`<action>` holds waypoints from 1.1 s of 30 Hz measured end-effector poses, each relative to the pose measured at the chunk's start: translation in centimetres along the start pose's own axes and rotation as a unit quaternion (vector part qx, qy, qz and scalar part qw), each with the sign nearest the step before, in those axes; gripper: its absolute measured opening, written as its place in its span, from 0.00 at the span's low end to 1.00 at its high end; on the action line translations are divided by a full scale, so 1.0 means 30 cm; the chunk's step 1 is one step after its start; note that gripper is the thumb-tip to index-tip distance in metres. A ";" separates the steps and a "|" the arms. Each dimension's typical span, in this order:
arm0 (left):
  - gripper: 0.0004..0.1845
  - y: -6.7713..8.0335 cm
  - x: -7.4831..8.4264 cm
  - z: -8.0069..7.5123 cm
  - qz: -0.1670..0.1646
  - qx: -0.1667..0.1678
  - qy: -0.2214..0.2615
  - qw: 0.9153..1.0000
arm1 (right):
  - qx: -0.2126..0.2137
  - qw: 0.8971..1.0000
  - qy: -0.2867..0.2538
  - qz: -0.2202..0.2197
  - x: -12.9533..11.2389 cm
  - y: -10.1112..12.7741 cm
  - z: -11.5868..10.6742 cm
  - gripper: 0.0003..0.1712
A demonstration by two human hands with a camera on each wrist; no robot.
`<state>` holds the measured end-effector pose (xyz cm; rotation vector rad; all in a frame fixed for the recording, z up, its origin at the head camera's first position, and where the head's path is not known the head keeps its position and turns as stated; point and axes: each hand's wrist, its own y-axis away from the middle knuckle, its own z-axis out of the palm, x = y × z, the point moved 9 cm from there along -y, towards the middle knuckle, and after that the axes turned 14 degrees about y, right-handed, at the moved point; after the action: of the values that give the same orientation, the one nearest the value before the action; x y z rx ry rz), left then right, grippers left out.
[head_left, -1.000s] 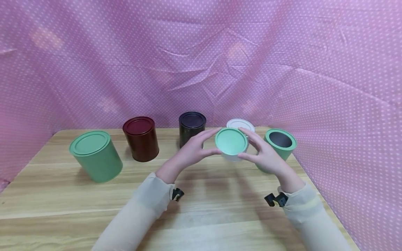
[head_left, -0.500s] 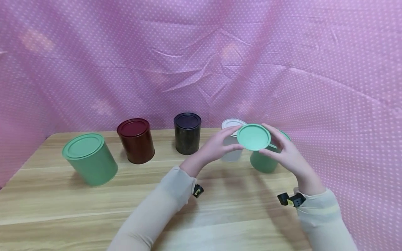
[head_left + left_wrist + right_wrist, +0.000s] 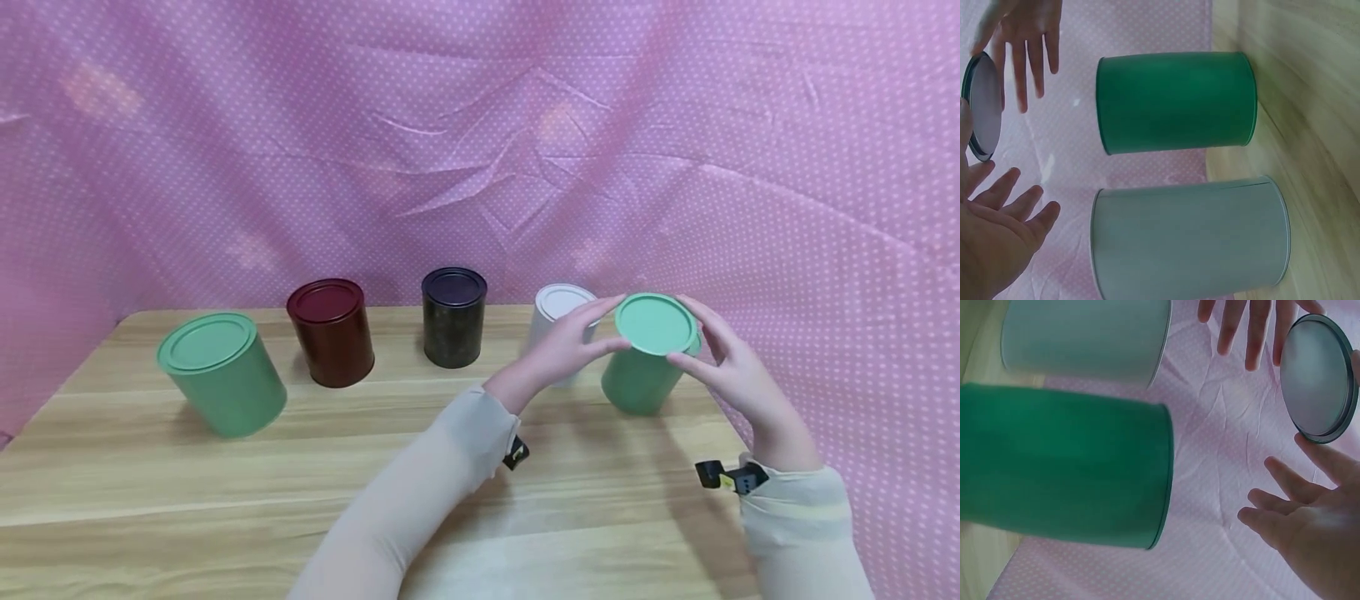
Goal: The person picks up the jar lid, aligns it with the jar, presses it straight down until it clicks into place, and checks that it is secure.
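Observation:
Both hands hold a round green lid [image 3: 656,323] by its rim, just above the small green can [image 3: 637,383] at the table's right end. My left hand [image 3: 573,346] pinches its left edge and my right hand [image 3: 723,358] its right edge. In the left wrist view the lid [image 3: 984,106] hangs apart from the open top of the green can [image 3: 1175,102], with my left hand [image 3: 997,237] below it. The right wrist view shows the lid [image 3: 1316,378], the can [image 3: 1060,465] and my right hand [image 3: 1310,531].
A white can [image 3: 557,317] with its lid on stands just left of the green one, behind my left hand. Further left along the wooden table [image 3: 225,500] stand a black can [image 3: 453,318], a dark red can [image 3: 330,333] and a large green can [image 3: 219,375]. Pink dotted cloth [image 3: 480,125] surrounds the table.
Both hands have carried the green lid to the right, from in front of the white can to above the small green can, now covering its open top from view.

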<state>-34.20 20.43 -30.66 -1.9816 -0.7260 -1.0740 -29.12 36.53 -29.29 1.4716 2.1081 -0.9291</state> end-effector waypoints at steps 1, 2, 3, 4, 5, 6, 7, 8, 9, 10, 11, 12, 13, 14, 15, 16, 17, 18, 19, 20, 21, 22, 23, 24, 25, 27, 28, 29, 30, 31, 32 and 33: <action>0.37 -0.007 0.001 0.003 -0.002 0.001 0.003 1.000 | 0.001 1.000 0.009 0.004 0.009 -0.003 -0.004 0.44; 0.37 -0.015 0.000 0.005 -0.004 0.001 0.004 1.000 | 0.001 1.000 0.014 0.009 0.018 -0.006 -0.008 0.44; 0.37 -0.023 0.000 0.006 -0.004 0.001 0.006 1.000 | 0.000 1.000 0.017 0.019 0.028 -0.011 -0.010 0.43; 0.37 -0.032 -0.001 0.007 -0.003 0.000 0.006 1.000 | -0.001 0.999 0.020 0.026 0.038 -0.017 -0.011 0.43; 0.37 -0.042 -0.003 0.006 -0.002 -0.001 0.006 1.000 | -0.003 0.999 0.021 0.037 0.050 -0.023 -0.012 0.43; 0.36 -0.052 -0.005 0.005 -0.001 -0.002 0.003 1.000 | -0.005 0.999 0.018 0.040 0.058 -0.029 -0.012 0.43; 0.36 -0.061 -0.009 0.005 -0.002 -0.005 0.000 1.000 | -0.007 0.999 0.017 0.045 0.068 -0.035 -0.013 0.43; 0.36 -0.071 -0.014 0.006 -0.002 -0.008 -0.004 1.000 | -0.009 0.999 0.012 0.043 0.076 -0.042 -0.015 0.43; 0.37 -0.080 -0.019 0.008 -0.005 -0.012 -0.004 1.000 | -0.009 0.999 0.007 0.041 0.084 -0.047 -0.017 0.43; 0.37 -0.089 -0.025 0.010 -0.009 -0.015 -0.004 1.000 | -0.009 0.999 0.003 0.037 0.092 -0.053 -0.019 0.43; 0.37 -0.098 -0.032 0.013 -0.015 -0.017 -0.004 1.000 | -0.009 0.999 -0.002 0.036 0.099 -0.058 -0.021 0.43; 0.37 -0.106 -0.038 0.016 -0.020 -0.019 -0.004 1.000 | -0.009 0.999 -0.007 0.031 0.104 -0.062 -0.023 0.43; 0.37 -0.114 -0.045 0.021 -0.024 -0.021 -0.004 0.999 | -0.009 0.999 -0.012 0.029 0.110 -0.066 -0.026 0.43; 0.37 -0.123 -0.052 0.025 -0.030 -0.023 -0.003 0.999 | -0.008 1.000 -0.016 0.025 0.115 -0.070 -0.028 0.43; 0.37 -0.131 -0.058 0.030 -0.033 -0.024 -0.001 0.999 | -0.007 1.000 -0.019 0.023 0.121 -0.073 -0.029 0.42; 0.37 -0.138 -0.063 0.034 -0.034 -0.026 -0.003 0.999 | -0.007 1.000 -0.020 0.023 0.127 -0.075 -0.029 0.42; 0.37 -0.144 -0.068 0.039 -0.036 -0.028 -0.006 0.999 | -0.009 0.999 -0.022 0.023 0.136 -0.077 -0.027 0.41; 0.37 -0.149 -0.074 0.044 -0.039 -0.030 -0.007 0.999 | -0.012 0.999 -0.023 0.023 0.145 -0.077 -0.024 0.41; 0.37 -0.152 -0.080 0.050 -0.045 -0.033 -0.008 0.998 | -0.016 0.999 -0.024 0.026 0.157 -0.077 -0.020 0.41; 0.37 -0.155 -0.086 0.055 -0.051 -0.036 -0.009 0.998 | -0.020 0.999 -0.026 0.029 0.170 -0.078 -0.016 0.41; 0.37 -0.157 -0.092 0.061 -0.056 -0.039 -0.009 0.998 | -0.024 0.999 -0.027 0.033 0.184 -0.078 -0.011 0.41; 0.37 -0.160 -0.096 0.067 -0.062 -0.041 -0.013 0.997 | -0.028 0.998 -0.029 0.037 0.197 -0.077 -0.007 0.41; 0.37 -0.164 -0.100 0.074 -0.066 -0.043 -0.014 0.997 | -0.030 0.998 -0.033 0.041 0.211 -0.077 -0.005 0.40; 0.37 -0.168 -0.103 0.081 -0.070 -0.045 -0.015 0.996 | -0.031 0.998 -0.038 0.043 0.223 -0.076 -0.004 0.40; 0.37 -0.173 -0.103 0.089 -0.070 -0.048 -0.015 0.996 | -0.029 0.998 -0.041 0.044 0.235 -0.075 -0.005 0.40; 0.37 -0.185 -0.100 0.106 -0.067 -0.052 -0.014 0.996 | -0.024 0.998 -0.044 0.046 0.258 -0.074 -0.011 0.39; 0.37 -0.191 -0.098 0.114 -0.066 -0.053 -0.015 0.996 | -0.021 0.998 -0.044 0.046 0.268 -0.074 -0.015 0.38; 0.37 -0.197 -0.096 0.121 -0.064 -0.054 -0.015 0.996 | -0.019 0.998 -0.043 0.046 0.278 -0.073 -0.018 0.38; 0.37 -0.201 -0.095 0.128 -0.064 -0.056 -0.016 0.996 | -0.017 0.998 -0.041 0.044 0.286 -0.073 -0.020 0.38; 0.37 -0.205 -0.095 0.135 -0.065 -0.057 -0.017 0.996 | -0.017 0.998 -0.039 0.042 0.295 -0.074 -0.021 0.38; 0.37 -0.207 -0.098 0.140 -0.067 -0.056 -0.019 0.996 | -0.017 0.998 -0.040 0.039 0.302 -0.075 -0.021 0.37; 0.37 -0.209 -0.099 0.144 -0.066 -0.056 -0.019 0.996 | -0.018 0.998 -0.041 0.035 0.309 -0.075 -0.021 0.37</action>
<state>-38.50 27.11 -32.63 -2.0783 -0.8443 -1.1803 -34.55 42.60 -34.29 1.4551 1.9924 -0.9058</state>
